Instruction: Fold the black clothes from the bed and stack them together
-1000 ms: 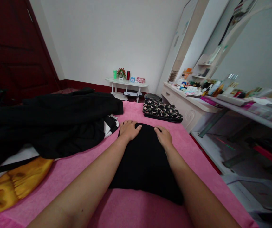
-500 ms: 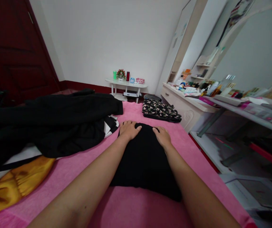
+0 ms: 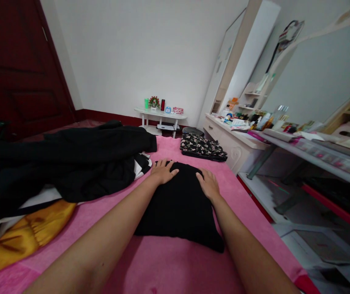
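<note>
A black folded garment point(image 3: 179, 208) lies flat on the pink bed cover point(image 3: 169, 265) in front of me. My left hand point(image 3: 162, 171) rests open on its far left corner, fingers stretched out. On the far right corner lies my right hand point(image 3: 208, 183), also open with the palm down. Neither hand grips the cloth. What kind of garment it is cannot be made out.
A heap of black clothes point(image 3: 101, 163) and a mustard satin cloth point(image 3: 37, 232) lie at left. Folded floral clothing point(image 3: 202, 146) sits at the bed's far right. Beyond are a small white table point(image 3: 162, 114) and a crowded dressing table point(image 3: 239, 134) at right.
The view has shifted slightly, so the whole scene sits a little differently. Both hands stay flat on the black garment's far corners, with little movement against it.
</note>
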The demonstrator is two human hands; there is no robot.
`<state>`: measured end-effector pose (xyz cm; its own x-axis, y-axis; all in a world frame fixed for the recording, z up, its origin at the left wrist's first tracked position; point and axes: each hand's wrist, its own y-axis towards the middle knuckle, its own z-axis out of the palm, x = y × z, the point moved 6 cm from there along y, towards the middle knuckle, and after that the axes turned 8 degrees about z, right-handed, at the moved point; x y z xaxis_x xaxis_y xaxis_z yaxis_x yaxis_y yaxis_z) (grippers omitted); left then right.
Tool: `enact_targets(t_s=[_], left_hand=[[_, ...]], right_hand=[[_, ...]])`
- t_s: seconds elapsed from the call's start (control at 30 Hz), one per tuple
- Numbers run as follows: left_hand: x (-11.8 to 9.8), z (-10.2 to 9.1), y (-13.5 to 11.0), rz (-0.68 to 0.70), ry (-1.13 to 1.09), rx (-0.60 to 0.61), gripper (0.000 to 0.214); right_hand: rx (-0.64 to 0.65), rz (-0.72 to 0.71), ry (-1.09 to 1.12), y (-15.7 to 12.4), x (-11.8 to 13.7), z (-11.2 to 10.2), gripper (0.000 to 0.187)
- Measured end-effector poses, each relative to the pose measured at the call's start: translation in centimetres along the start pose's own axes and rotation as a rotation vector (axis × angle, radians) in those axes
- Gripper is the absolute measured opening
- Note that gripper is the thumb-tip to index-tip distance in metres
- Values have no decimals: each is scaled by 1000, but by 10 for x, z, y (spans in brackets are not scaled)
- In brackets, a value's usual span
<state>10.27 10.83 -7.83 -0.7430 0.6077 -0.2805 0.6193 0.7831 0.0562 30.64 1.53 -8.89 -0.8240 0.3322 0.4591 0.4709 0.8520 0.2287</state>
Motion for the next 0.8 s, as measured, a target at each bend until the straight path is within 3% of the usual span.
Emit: enact_targets(t_s=[0.23,0.4,0.63,0.8], left_hand=[[8,-9,1,75,-23,177,67],[16,-11,13,94,-65,228,73],[22,-12,18,52,-126,105,79],[14,-13,0,-36,-138,-72,71]], right_hand=[[-115,-90,246,-6,-4,-11,41],[-117,-36,401,-11,-6,-13,45],[-145,-6,562,-8,-10,-14,58],[-121,48,615,-9,-12,-14,73]])
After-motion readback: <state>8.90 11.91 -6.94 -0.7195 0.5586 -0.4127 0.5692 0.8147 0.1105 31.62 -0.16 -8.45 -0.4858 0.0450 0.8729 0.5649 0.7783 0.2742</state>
